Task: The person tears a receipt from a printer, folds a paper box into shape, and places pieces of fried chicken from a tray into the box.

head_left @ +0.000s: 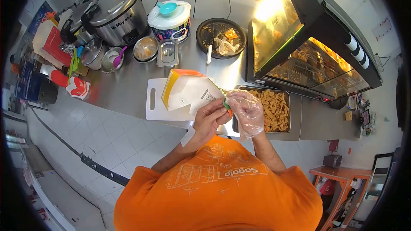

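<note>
My left hand (209, 118), bare, is closed with its fingertips around a small green and orange packet (228, 108). My right hand (246, 112) wears a clear plastic glove and is closed at the same packet, its fingers partly hidden by the crinkled film. Just beyond my fingers, an unfolded-top paper food box (188, 92), white inside with orange and yellow sides and a printed code, overlaps a white cutting board (155, 111). A metal tray of fried pieces (274, 110) lies beside and partly behind my gloved hand.
A lit glass food warmer (308, 47) stands at the right. Toward the wall are a round dark pan (205, 38) with a knife, a lidded steel container (168, 54), nested bowls (146, 48) and a large Miyako cooker (117, 17). Red-and-white boxes (78, 87) sit at the left edge.
</note>
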The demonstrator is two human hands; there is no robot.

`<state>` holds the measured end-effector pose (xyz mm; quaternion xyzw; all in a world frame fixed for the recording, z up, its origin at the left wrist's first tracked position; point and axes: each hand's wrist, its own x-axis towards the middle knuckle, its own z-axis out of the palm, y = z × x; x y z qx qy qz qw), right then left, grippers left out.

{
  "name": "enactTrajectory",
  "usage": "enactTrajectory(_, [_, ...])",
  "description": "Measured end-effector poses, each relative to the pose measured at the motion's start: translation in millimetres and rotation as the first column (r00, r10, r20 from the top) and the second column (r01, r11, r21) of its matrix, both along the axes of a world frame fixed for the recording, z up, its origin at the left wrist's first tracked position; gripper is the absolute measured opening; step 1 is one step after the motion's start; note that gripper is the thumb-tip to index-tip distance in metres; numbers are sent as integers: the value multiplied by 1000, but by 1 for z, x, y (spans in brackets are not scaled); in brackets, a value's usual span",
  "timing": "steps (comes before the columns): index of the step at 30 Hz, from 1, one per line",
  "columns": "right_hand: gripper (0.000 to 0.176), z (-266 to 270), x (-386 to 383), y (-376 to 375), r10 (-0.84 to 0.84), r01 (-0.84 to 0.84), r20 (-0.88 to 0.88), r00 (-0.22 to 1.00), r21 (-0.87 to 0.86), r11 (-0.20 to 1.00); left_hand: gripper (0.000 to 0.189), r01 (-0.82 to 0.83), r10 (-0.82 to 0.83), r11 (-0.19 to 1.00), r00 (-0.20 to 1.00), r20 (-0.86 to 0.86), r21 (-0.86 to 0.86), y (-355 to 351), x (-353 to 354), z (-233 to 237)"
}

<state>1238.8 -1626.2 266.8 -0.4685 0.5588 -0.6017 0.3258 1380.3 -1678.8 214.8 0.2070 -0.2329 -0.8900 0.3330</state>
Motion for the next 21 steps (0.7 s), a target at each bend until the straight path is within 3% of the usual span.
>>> enactTrajectory(4, [14,12,-5,-1,44,-58,-154,987,-87,995,36,-44,44,999,998,-39,2,4,-4,-1])
enactTrajectory(7, [14,24,-4,-5,-90,-2,-349,933,-253,967,34,-68,65,997,992,-110,-23,6,-8,13])
enactTrajectory(10, [13,27,-6,-4,-90,-26,-429,899,-257,966,34,-67,60,992,996,-69,-105,6,-10,17])
enactTrajectory(21, [15,38,-10,-8,-125,-149,-642,756,-355,923,34,-112,122,992,973,-194,58,-2,-19,14])
